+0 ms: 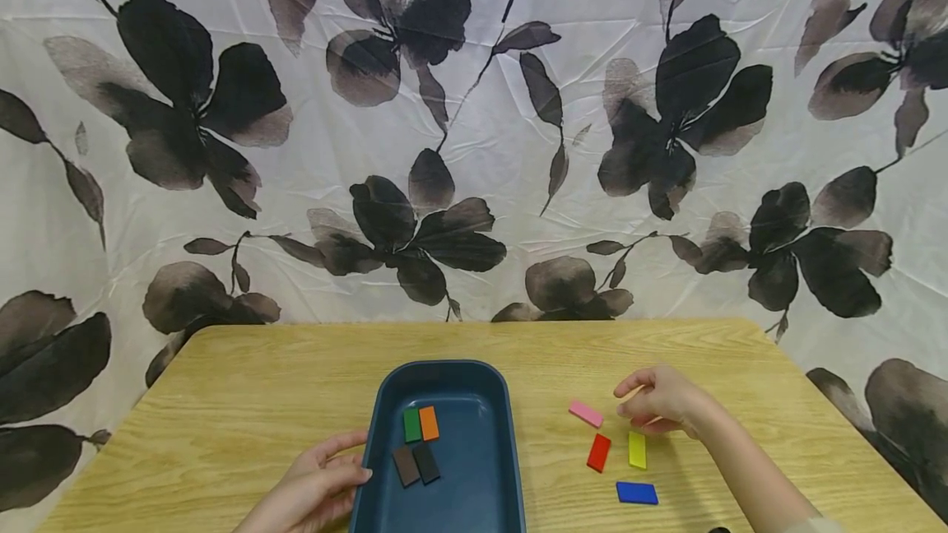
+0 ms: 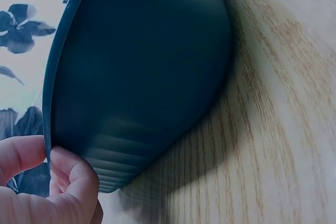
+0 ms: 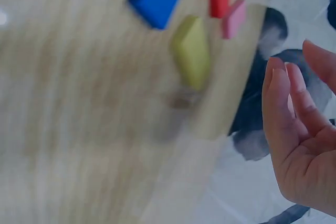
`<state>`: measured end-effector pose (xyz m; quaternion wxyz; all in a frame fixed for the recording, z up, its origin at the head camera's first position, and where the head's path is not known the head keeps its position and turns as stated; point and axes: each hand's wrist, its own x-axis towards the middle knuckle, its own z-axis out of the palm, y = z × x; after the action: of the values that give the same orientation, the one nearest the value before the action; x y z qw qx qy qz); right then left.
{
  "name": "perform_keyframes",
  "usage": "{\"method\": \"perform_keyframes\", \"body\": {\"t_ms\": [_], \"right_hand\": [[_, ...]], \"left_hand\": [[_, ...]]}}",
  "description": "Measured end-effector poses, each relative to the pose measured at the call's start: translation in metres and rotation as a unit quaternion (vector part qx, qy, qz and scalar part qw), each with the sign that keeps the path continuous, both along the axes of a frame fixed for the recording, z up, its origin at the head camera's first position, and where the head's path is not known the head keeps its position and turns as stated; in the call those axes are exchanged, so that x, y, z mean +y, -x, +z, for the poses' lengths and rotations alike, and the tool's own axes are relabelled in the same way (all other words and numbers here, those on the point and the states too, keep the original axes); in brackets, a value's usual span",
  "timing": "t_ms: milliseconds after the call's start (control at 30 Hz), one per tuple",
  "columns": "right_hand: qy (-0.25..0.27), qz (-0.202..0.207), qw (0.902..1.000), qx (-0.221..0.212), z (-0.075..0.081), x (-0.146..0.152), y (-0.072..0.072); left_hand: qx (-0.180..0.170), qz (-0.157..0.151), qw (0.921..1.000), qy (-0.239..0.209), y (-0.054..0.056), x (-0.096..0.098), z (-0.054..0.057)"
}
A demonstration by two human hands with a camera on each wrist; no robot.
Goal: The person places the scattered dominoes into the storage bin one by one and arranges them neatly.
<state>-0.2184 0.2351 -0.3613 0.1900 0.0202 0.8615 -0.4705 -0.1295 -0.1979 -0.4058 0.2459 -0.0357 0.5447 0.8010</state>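
My left hand [image 1: 318, 484] pinches the left rim of a dark blue tray [image 1: 516, 467], thumb and finger on either side of the edge in the left wrist view. Inside the tray lie a green block [image 1: 411, 425], an orange block [image 1: 429, 424], a brown block [image 1: 405, 465] and a black block [image 1: 425, 462]. My right hand [image 1: 666, 403] is over the table with loosely bent fingers and nothing between them. Nearest to it are a yellow block [image 1: 637, 451] and a pink block [image 1: 586, 413]. A red block [image 1: 598, 452] and a blue block [image 1: 637, 493] lie closer to me.
The light wooden table [image 1: 296, 385] has rounded far corners. Behind it hangs a white curtain [image 1: 563, 212] with dark flowers. A small black thing [image 1: 718, 530] shows at the bottom edge of the head view, near the right forearm.
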Motion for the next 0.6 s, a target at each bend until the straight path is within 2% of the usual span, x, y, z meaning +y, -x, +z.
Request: {"method": "perform_keyframes", "body": {"t_ms": [167, 333, 500, 600], "right_hand": [[-0.027, -0.043, 0.9987, -0.005, -0.017, 0.009, -0.004], [-0.055, -0.056, 0.9969, 0.003, -0.026, 0.011, -0.008], [-0.092, -0.046, 0.9947, -0.002, -0.032, 0.009, -0.011], [-0.127, -0.030, 0.9914, 0.011, -0.034, 0.008, -0.011]], "left_hand": [[0.003, -0.005, 1.0000, -0.004, 0.001, -0.001, 0.000], [0.003, 0.004, 0.9999, 0.012, 0.000, 0.000, 0.001], [0.012, 0.018, 0.9994, 0.026, 0.000, 0.003, 0.002], [0.010, 0.020, 0.9993, 0.031, -0.001, 0.003, 0.002]]}}
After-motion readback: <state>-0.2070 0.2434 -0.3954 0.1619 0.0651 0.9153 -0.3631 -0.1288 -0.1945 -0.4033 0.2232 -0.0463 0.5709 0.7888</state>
